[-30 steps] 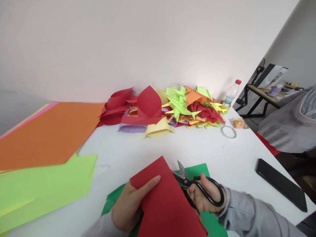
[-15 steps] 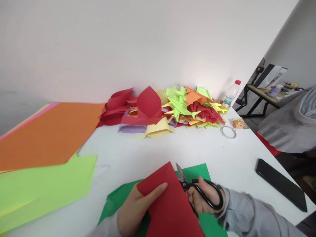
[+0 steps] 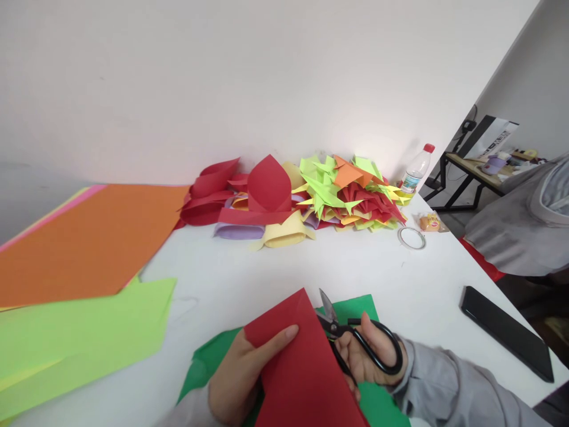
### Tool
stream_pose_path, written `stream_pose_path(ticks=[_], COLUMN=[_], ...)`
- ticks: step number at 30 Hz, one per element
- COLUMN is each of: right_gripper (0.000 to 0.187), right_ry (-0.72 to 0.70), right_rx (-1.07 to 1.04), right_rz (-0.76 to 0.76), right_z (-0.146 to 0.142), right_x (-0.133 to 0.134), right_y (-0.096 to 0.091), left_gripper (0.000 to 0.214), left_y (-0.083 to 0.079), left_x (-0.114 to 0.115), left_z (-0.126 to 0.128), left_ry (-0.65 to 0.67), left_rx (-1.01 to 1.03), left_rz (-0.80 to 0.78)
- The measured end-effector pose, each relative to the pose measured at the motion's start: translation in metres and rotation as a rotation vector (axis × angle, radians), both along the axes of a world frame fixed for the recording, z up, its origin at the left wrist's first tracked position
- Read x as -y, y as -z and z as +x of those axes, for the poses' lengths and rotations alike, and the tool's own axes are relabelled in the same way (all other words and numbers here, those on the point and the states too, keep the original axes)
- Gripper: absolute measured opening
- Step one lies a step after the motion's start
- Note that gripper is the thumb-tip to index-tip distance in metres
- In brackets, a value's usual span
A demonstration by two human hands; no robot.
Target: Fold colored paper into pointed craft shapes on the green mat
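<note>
Head view: a red paper [image 3: 302,367] is held low at the near edge of the white worktop [image 3: 249,267], raised over a green sheet [image 3: 358,308] that lies flat beneath it. The left hand [image 3: 237,376] is closed on the red paper's left side, with the thumb laid across its upper face. The right hand [image 3: 368,356] is wrapped through the black handles of the scissors [image 3: 351,338], whose blades are slightly parted and set against the paper's right edge. To the left, an orange sheet [image 3: 89,243] and a lime sheet [image 3: 80,338] are spread out, overlapping. A pile of folded paper [image 3: 306,196] in red, yellow, lime and orange is heaped against the wall, with a plastic bottle [image 3: 415,169] beside it. A tape roll [image 3: 411,237] and a black phone [image 3: 507,339] are seen on the right, well apart from the hands. A grey sleeve [image 3: 520,231] of another person is visible at the far right.
</note>
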State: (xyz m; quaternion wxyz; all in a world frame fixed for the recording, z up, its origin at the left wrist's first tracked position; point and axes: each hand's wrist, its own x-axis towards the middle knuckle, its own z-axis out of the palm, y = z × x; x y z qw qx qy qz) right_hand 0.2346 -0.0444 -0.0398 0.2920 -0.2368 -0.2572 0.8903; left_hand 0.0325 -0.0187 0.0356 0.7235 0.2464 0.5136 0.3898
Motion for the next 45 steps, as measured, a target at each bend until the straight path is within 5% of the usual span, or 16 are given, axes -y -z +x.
stream_pose_path(ticks=[10,16,27,45], right_gripper=[0.096,0.098,0.055,0.059], right_ry=[-0.114,-0.147,0.125,0.161], right_rx=[-0.016,-0.037,-0.088,-0.039], right_rz=[0.049,0.047,-0.229,-0.168], right_z=[0.000,-0.001,-0.006,-0.007], right_x=[-0.003,-0.002,0.005,0.006], right_y=[-0.002,0.007,-0.017,-0.006], left_gripper=[0.031,0.028,0.032,0.033], left_y=[-0.001,0.003,0.000,-0.003], left_x=[-0.007,-0.008,-0.003,-0.001], left_z=[-0.008,-0.006,0.002,0.003], left_ry=[0.021,0.026,0.021,0.032], left_rx=[0.109,0.011,-0.021,-0.020], left_rz=[0.010,-0.013,0.026,-0.001])
